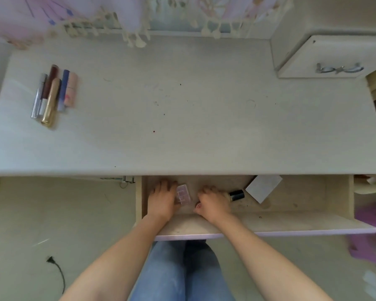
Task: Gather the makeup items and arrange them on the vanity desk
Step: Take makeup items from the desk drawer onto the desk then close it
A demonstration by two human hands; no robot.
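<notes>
Both forearms reach into the open drawer [302, 221] below the counter [182, 131], so the work stands at the gathering stage. The left hand [162, 197] lies knuckles-up with fingers curled. It appears to pinch the left edge of a small clear pink palette [183, 193], which lies flat on the drawer floor; the thumb's hold is hidden. The right hand [213, 202] is clamped over the pale body of a bottle [237, 194], which lies on its side with its black cap sticking out to the right. A small reddish item [198, 205] sits against that hand's thumb; what it is cannot be told. Just beyond the cap, a white box [263, 187] lies aslant, partly under the counter edge. Neither held item has left the drawer. Done so far, by judgement: five tubes [54, 94] lie side by side, touching, at the counter's far left. Outstanding: palette, bottle, the reddish item and possibly the box remain to be lifted out and set in order on the counter.
</notes>
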